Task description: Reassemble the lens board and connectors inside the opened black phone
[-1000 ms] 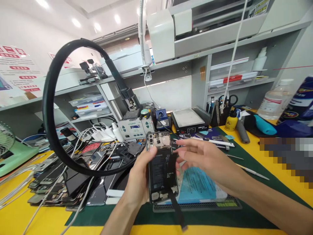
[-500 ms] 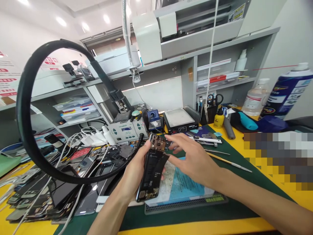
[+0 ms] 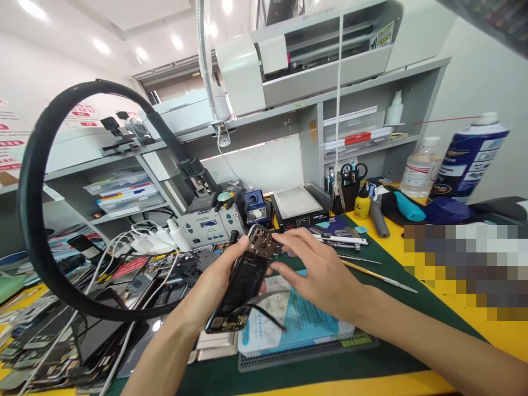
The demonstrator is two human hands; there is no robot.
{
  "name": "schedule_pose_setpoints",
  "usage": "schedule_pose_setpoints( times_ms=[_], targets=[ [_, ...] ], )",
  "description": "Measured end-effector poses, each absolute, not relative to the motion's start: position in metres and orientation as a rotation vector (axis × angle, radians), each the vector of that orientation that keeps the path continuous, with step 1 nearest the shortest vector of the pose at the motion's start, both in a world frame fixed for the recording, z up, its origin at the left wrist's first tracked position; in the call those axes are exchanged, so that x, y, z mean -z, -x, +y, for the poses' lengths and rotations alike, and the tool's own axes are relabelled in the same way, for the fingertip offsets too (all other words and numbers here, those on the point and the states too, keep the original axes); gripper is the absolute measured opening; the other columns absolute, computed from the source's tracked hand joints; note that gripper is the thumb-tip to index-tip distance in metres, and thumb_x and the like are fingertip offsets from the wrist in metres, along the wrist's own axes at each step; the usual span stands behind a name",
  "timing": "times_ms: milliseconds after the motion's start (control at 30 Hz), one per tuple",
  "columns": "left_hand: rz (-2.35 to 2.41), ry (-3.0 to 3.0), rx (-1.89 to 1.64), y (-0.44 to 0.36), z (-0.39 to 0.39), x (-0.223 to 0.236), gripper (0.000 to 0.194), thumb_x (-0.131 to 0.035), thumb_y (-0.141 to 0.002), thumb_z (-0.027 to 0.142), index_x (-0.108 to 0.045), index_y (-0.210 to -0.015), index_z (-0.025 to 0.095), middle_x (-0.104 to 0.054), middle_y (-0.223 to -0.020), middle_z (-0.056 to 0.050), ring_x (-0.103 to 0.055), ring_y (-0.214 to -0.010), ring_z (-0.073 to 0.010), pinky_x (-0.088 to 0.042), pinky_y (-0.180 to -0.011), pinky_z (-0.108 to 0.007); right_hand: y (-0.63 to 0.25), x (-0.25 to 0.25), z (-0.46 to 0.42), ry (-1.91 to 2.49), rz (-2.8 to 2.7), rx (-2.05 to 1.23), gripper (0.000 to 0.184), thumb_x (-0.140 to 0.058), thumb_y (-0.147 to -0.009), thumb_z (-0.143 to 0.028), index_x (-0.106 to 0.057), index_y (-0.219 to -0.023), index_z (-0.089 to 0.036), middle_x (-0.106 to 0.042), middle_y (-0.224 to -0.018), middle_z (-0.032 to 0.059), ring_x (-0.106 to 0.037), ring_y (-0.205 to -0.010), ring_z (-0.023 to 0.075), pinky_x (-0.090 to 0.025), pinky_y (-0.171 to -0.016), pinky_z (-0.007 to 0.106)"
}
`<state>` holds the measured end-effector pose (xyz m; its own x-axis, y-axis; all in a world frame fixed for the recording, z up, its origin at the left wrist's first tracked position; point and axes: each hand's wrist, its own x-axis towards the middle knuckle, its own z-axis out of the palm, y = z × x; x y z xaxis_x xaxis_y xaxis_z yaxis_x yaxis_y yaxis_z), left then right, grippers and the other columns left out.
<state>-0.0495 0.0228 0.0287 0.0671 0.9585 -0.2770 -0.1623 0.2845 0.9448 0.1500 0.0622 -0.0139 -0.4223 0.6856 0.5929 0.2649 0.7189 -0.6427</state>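
Note:
My left hand (image 3: pixel 223 269) is wrapped round a phone (image 3: pixel 243 286) with its back cover off, held tilted above the mat. Its circuit board and cameras show at the top end, the black battery below. A thin dark strip (image 3: pixel 268 314) sticks out from the phone's lower right side, its free end hanging clear. At the upper right edge is my right hand (image 3: pixel 309 258), thumb and forefinger apart, the fingertips at or close to the phone. I see nothing held between them. Under the phone lies a blue and white pad (image 3: pixel 297 319).
Stacked phone parts (image 3: pixel 53 335) and white cables crowd the left, below a thick black hose (image 3: pixel 31 220). Tweezers (image 3: pixel 358 259) and a yellow-handled tool (image 3: pixel 379 275) lie right on the green mat (image 3: pixel 396 319). Behind are a grey control station (image 3: pixel 210 225) and a yellow bottle (image 3: pixel 362 204).
The dark strip, earlier up against the phone by my right thumb, now sticks out lower down, free of my fingers. The view has shifted slightly, and the phone is tilted further.

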Motion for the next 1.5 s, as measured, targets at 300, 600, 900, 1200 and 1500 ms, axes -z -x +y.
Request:
schedule_pose_setpoints(
  times_ms=[300, 600, 900, 1200, 1500],
  targets=[
    [1.238, -0.967, -0.899, 0.042, 0.036, -0.035, 0.043, -0.064, -0.087, 0.055, -0.077, -0.09, 0.014, -0.073, -0.071, -0.007, -0.062, -0.056, -0.0162, -0.049, -0.05, -0.023, -0.15, 0.007, 0.068, 0.825, -1.869, -0.65, 0.046, -0.067, -0.092, -0.039, -0.06, -0.135, -0.025, -0.064, -0.12, 0.0106, -0.065, -0.103, 0.0279, -0.057, -0.087, 0.044],
    [1.302, -1.017, -0.791, 0.03, 0.037, -0.04, 0.046, -0.064, -0.085, 0.061, -0.069, -0.081, 0.015, -0.067, -0.066, -0.005, -0.059, -0.05, -0.0158, -0.053, -0.041, -0.025, -0.145, 0.01, 0.068, 0.841, -1.94, -0.474, 0.047, -0.064, -0.091, -0.028, -0.056, -0.137, -0.024, -0.066, -0.114, 0.0116, -0.065, -0.105, 0.0296, -0.058, -0.088, 0.046],
    [1.379, -1.172, -0.765, 0.02, 0.044, -0.034, 0.047, -0.065, -0.083, 0.065, -0.063, -0.078, 0.018, -0.061, -0.054, -0.001, -0.058, -0.042, -0.0163, -0.052, -0.035, -0.025, -0.124, 0.026, 0.068, 0.978, -1.804, -0.24, 0.049, -0.057, -0.082, -0.016, -0.051, -0.13, -0.021, -0.065, -0.106, 0.0131, -0.067, -0.096, 0.0326, -0.059, -0.079, 0.051],
    [1.354, -1.076, -0.752, 0.02, 0.047, -0.031, 0.05, -0.059, -0.085, 0.066, -0.067, -0.076, 0.017, -0.061, -0.05, -0.002, -0.056, -0.037, -0.0155, -0.051, -0.032, -0.023, -0.123, 0.029, 0.069, 0.968, -1.806, -0.218, 0.057, -0.057, -0.081, -0.014, -0.048, -0.137, -0.023, -0.066, -0.109, 0.0143, -0.067, -0.098, 0.0343, -0.059, -0.076, 0.052],
    [1.356, -1.089, -0.763, 0.029, 0.049, -0.028, 0.048, -0.061, -0.085, 0.065, -0.067, -0.076, 0.018, -0.064, -0.053, -0.003, -0.058, -0.037, -0.0163, -0.052, -0.033, -0.024, -0.128, 0.025, 0.071, 0.909, -1.859, -0.208, 0.041, -0.056, -0.087, -0.017, -0.052, -0.127, -0.022, -0.063, -0.101, 0.0114, -0.065, -0.092, 0.0292, -0.059, -0.081, 0.049]
  ],
)
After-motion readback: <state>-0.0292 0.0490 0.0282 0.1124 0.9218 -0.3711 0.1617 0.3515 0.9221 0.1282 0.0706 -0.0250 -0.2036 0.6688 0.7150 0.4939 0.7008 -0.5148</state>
